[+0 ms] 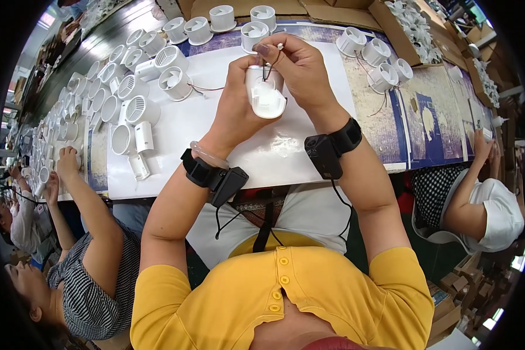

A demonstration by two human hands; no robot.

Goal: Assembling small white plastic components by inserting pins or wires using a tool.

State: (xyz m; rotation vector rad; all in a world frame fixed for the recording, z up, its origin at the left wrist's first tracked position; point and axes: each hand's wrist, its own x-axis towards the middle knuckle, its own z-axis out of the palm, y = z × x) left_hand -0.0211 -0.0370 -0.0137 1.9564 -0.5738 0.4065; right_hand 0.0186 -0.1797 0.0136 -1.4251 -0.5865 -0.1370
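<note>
My left hand [239,102] is closed round a white plastic housing [267,100], holding it above the white table sheet, its rounded end toward me. Over the top of this housing, my right hand [302,73] pinches thin dark wires that come up from it. A small white plug [280,46] pokes out by the right fingertips. The right palm rests close against the housing's side; whether it also grips it, I cannot tell. A white fan unit [174,83] with a red wire stands left of my left hand. What lies inside the held housing is mostly hidden.
Many white round housings [139,111] crowd the table's left side. Several fan units [377,53] with wires stand at the right. Behind them, a cardboard box [399,35] holds white fan blades. Co-workers sit at my left [93,274] and right [478,210].
</note>
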